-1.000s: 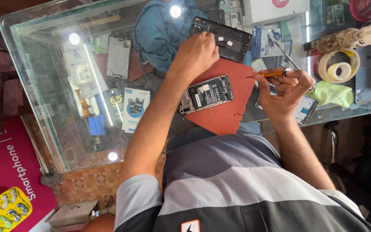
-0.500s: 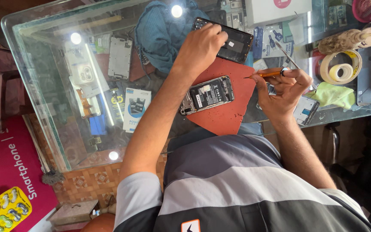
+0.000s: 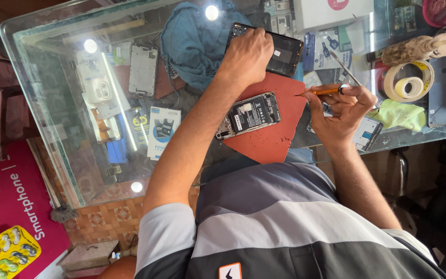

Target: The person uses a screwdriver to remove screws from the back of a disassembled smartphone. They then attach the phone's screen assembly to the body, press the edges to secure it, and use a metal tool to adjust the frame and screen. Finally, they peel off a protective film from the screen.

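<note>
An opened phone (image 3: 249, 114) with its insides showing lies on a red mat (image 3: 274, 139) on the glass table. My left hand (image 3: 249, 51) reaches past it and grips the near end of a black phone back cover (image 3: 287, 54) beside the mat. To the right of the mat, my right hand (image 3: 344, 111) holds a thin orange screwdriver (image 3: 322, 92), its tip pointing at the mat's edge and touching nothing. Part of the cover is hidden by my left hand.
A blue cloth (image 3: 194, 41) lies left of the cover. Tweezers (image 3: 344, 67), a tape roll (image 3: 406, 82), a brush (image 3: 419, 46), a green cloth (image 3: 401, 114) and another phone (image 3: 367, 133) crowd the right side. Phone parts (image 3: 143, 70) lie under the glass top (image 3: 42, 103).
My left hand has moved away from the opened phone and closed on the black back cover. My right hand has stayed put with the screwdriver.
</note>
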